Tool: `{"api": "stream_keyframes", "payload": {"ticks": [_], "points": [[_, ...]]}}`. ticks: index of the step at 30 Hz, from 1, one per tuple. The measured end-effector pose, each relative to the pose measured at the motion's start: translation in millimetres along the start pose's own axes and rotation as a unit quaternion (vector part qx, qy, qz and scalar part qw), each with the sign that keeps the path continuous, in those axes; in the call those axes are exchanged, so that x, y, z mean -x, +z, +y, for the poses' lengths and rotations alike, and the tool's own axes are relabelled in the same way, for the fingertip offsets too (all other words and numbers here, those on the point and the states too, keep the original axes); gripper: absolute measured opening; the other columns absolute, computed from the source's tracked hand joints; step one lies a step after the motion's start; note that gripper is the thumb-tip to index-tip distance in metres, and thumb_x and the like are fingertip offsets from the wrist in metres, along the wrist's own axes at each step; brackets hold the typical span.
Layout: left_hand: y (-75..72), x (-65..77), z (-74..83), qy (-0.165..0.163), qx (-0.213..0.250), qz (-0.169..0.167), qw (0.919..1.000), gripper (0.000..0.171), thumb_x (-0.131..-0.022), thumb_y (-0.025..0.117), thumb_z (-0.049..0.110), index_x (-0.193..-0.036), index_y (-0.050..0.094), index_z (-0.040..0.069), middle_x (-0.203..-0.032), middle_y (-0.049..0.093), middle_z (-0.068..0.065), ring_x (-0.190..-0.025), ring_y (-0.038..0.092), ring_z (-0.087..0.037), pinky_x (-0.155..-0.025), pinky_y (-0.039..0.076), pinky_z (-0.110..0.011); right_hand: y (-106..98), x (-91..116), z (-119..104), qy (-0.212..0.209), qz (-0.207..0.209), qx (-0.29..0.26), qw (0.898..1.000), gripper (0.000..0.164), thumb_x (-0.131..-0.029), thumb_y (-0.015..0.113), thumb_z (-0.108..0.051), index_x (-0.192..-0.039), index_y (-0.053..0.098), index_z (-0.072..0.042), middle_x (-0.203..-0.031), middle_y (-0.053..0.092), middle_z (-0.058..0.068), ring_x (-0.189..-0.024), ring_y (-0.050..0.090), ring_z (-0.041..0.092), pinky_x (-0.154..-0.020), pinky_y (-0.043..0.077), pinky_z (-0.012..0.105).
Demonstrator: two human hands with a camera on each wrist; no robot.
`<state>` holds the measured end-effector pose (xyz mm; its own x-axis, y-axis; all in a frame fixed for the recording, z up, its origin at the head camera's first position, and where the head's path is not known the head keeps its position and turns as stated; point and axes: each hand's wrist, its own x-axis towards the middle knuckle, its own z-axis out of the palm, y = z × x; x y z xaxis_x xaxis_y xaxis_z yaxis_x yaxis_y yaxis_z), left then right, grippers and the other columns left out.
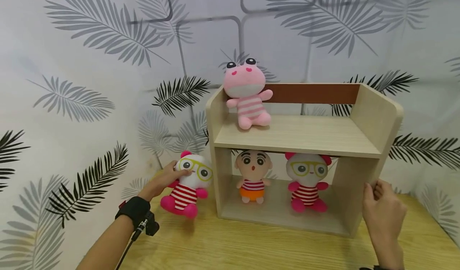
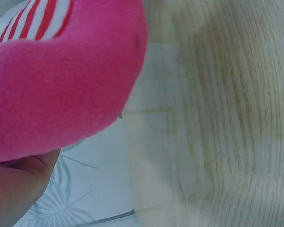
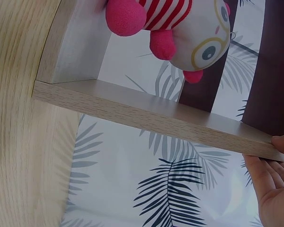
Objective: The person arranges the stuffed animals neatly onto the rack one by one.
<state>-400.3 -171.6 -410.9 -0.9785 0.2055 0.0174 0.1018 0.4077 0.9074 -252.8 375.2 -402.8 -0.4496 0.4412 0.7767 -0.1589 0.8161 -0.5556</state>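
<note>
My left hand (image 1: 166,181) grips a plush panda (image 1: 185,194) by its head, the thumb across its face. The panda has yellow-green glasses, a red-striped body and pink limbs. It tilts beside the left wall of a small wooden shelf (image 1: 287,136), over its own shadow. Close up in the left wrist view are the panda's pink foot (image 2: 71,80) and part of my hand. At the shelf's right side panel, my right hand (image 1: 384,210) pinches the front edge; the right wrist view shows the thumb (image 3: 283,143) on one face and fingers on the other.
A pink frog plush (image 1: 248,96) sits at the left of the upper shelf. Below it, a boy doll (image 1: 253,174) in orange shorts and a second glasses-wearing panda (image 1: 308,182) sit in the lower compartment. A leaf-patterned curtain (image 1: 90,82) hangs behind the wooden table (image 1: 230,250).
</note>
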Motion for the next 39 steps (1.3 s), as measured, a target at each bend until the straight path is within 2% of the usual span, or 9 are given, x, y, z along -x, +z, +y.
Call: {"api": "stream_keyframes", "payload": {"ticks": [11,14,15,18,21,23,25,33,39], "points": [[-5.1,15.7,13.5,0.054,0.085,0.035,0.9944,0.058,-0.097,0.066,0.029,-0.136,0.036,-0.002,-0.117,0.059,-0.019,-0.096,0.066,-0.020,-0.081,0.056,-0.031,1.3,0.9,-0.4,0.000,0.010,0.005,1.000,0.020,-0.090,0.067,-0.002,-0.101,0.067,0.015,-0.091,0.070,0.029,-0.079,0.069,0.047,-0.065,0.024,0.002],[-3.4,18.5,21.0,0.067,0.098,0.039,0.9922,0.057,-0.098,0.065,0.030,-0.136,0.036,-0.001,-0.116,0.060,-0.017,-0.095,0.066,-0.018,-0.080,0.056,-0.031,0.8,1.2,0.4,0.005,0.015,0.007,1.000,0.020,-0.090,0.067,-0.003,-0.101,0.067,0.014,-0.090,0.070,0.028,-0.076,0.072,0.029,-0.065,0.024,0.000],[-2.8,19.4,23.8,0.072,0.105,0.042,0.9910,0.056,-0.098,0.064,0.030,-0.136,0.036,0.000,-0.115,0.060,-0.016,-0.095,0.066,-0.017,-0.080,0.056,-0.030,0.9,1.2,0.6,0.007,0.017,0.007,1.000,0.020,-0.090,0.067,-0.003,-0.101,0.068,0.013,-0.091,0.070,0.028,-0.075,0.071,0.014,-0.065,0.024,0.000],[-1.6,22.5,32.3,0.090,0.133,0.046,0.9858,0.053,-0.099,0.061,0.026,-0.137,0.035,0.001,-0.114,0.061,-0.011,-0.095,0.065,-0.015,-0.081,0.055,-0.030,0.8,1.0,1.2,0.013,0.019,0.002,1.000,0.021,-0.090,0.067,-0.005,-0.102,0.068,0.012,-0.091,0.071,0.027,-0.076,0.049,-0.022,-0.066,0.025,0.001],[-1.2,26.5,41.8,0.113,0.166,0.051,0.9783,0.047,-0.100,0.058,0.022,-0.136,0.035,0.002,-0.112,0.062,-0.007,-0.096,0.065,-0.014,-0.083,0.055,-0.030,0.9,1.0,0.5,0.012,0.018,0.002,1.000,0.020,-0.090,0.067,-0.004,-0.101,0.068,0.013,-0.092,0.070,0.027,-0.076,0.061,-0.012,-0.067,0.025,0.003],[-2.1,30.5,48.2,0.125,0.181,0.054,0.9740,0.044,-0.101,0.057,0.021,-0.135,0.035,0.003,-0.111,0.062,-0.005,-0.097,0.065,-0.014,-0.084,0.055,-0.030,1.5,1.1,-0.1,0.010,0.015,0.002,1.000,0.020,-0.090,0.067,-0.004,-0.101,0.067,0.013,-0.092,0.070,0.027,-0.078,0.073,0.017,-0.067,0.025,0.003],[-3.8,34.5,55.6,0.135,0.196,0.058,0.9695,0.041,-0.101,0.056,0.020,-0.133,0.036,0.005,-0.110,0.062,-0.004,-0.097,0.065,-0.015,-0.084,0.055,-0.030,1.9,1.6,-0.3,0.006,0.013,0.001,1.000,0.019,-0.090,0.067,-0.003,-0.099,0.067,0.013,-0.091,0.070,0.028,-0.081,0.069,0.046,-0.068,0.024,0.003],[-12.2,50.7,87.4,0.197,0.244,0.084,0.9459,0.028,-0.101,0.053,0.015,-0.125,0.039,0.012,-0.109,0.062,-0.002,-0.097,0.064,-0.015,-0.082,0.055,-0.027,2.1,2.5,0.3,0.000,0.009,-0.014,1.000,0.016,-0.090,0.068,-0.001,-0.095,0.065,0.014,-0.091,0.069,0.030,-0.081,0.069,0.047,-0.068,0.024,0.003],[-9.3,58.2,104.2,0.217,0.252,0.105,0.9371,0.026,-0.101,0.052,0.013,-0.125,0.041,0.013,-0.111,0.062,-0.001,-0.098,0.063,-0.015,-0.084,0.055,-0.027,0.6,-0.6,1.0,-0.003,0.008,-0.016,1.000,0.018,-0.090,0.067,0.000,-0.099,0.066,0.015,-0.091,0.069,0.031,-0.080,0.069,0.047,-0.067,0.023,0.001]]}}
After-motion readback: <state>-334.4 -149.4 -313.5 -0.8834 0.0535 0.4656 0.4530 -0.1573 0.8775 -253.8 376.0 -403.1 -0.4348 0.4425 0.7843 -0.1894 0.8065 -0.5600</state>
